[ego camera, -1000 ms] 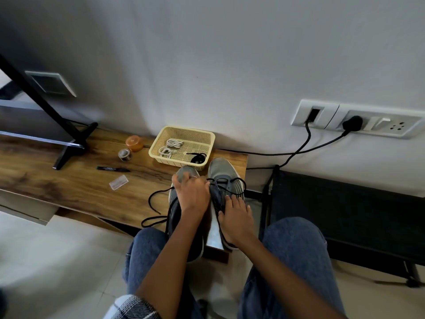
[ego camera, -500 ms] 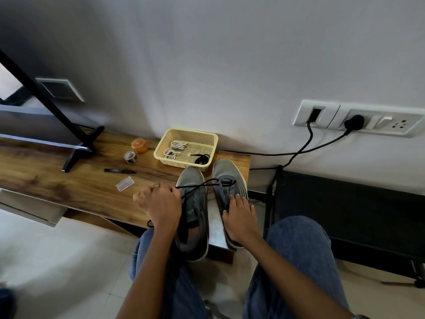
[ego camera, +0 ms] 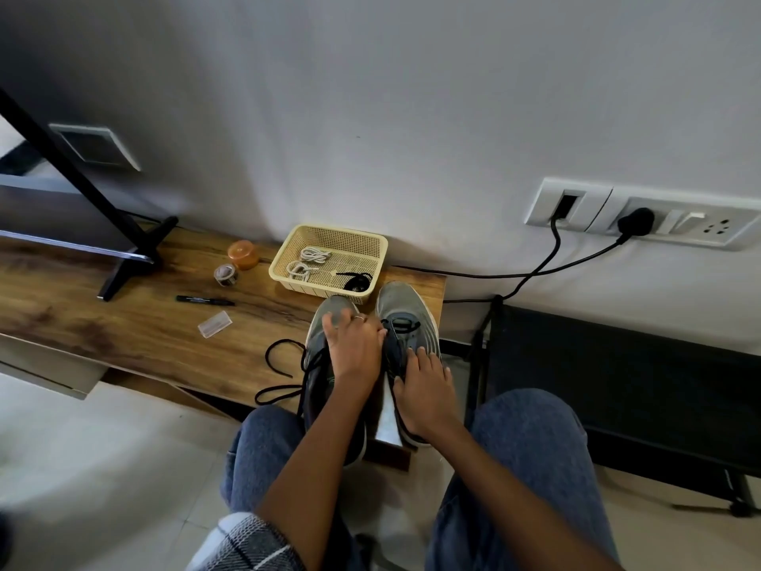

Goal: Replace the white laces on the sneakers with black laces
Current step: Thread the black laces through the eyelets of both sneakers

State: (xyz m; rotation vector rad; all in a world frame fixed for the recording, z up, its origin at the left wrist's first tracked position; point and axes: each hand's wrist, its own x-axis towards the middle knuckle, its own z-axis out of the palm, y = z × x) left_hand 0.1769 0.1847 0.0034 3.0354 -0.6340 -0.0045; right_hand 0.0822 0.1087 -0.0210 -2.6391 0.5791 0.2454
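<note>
Two grey sneakers (ego camera: 405,315): left hand (ego camera: 355,352) pinching black lace (ego camera: 280,364), right hand (ego camera: 426,389) flat; no legible writing.

- You have a single view only: a wide-angle camera worn on the head, so no second view overlaps it
- It looks forward and steeply down from above your own lap, toward the wall (ego camera: 412,96) ahead
- Your knees fill the lower edge; both forearms run up from the bottom into mid-frame
- The left hand (ego camera: 354,352) and right hand (ego camera: 424,389) sit just below centre, near the lens
- The wooden shelf (ego camera: 123,335) crosses the left half, farther off, against the wall
- Wide-angle distortion bends straight edges toward the frame borders, as at the socket strip (ego camera: 642,216) on the right
</note>
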